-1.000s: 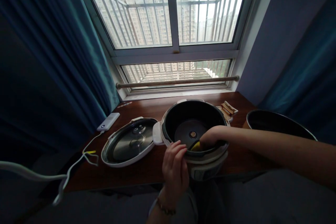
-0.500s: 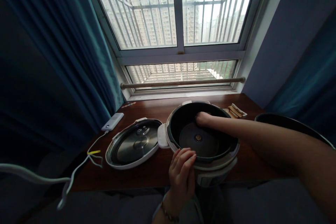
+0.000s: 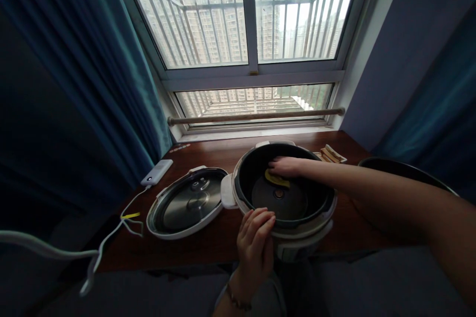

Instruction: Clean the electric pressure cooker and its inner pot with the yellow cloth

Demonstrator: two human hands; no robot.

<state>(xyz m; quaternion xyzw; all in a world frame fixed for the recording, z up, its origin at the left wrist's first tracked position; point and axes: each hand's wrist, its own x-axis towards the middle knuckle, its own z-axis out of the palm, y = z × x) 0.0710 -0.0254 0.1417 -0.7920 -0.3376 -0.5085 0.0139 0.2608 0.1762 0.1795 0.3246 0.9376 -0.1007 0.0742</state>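
Note:
An electric cooker (image 3: 303, 248) with a dark inner pot (image 3: 295, 205) stands uncovered on the brown table. Deep inside the pot, my right hand (image 3: 288, 165) presses a yellow sponge (image 3: 277, 180) near the bottom and far wall. Its fingers are bent over the sponge and partly hidden. My left hand (image 3: 256, 242) is at the cooker's near left rim, fingers together and hooked over the edge, thumb side low. Left of the cooker lies its round lid (image 3: 188, 204), shiny inner face up.
A black pot (image 3: 403, 164) stands at the right, partly behind my forearm. Small wooden-looking pieces (image 3: 330, 155) lie behind the cooker. To the left are a white power bank (image 3: 156, 172) and a white cable (image 3: 112, 233) with a yellow tie. The window sill borders the table's back.
My right hand has shifted slightly left inside the pot and turned flatter, so the yellow sponge now shows. My left hand stays on the rim. The view has moved slightly.

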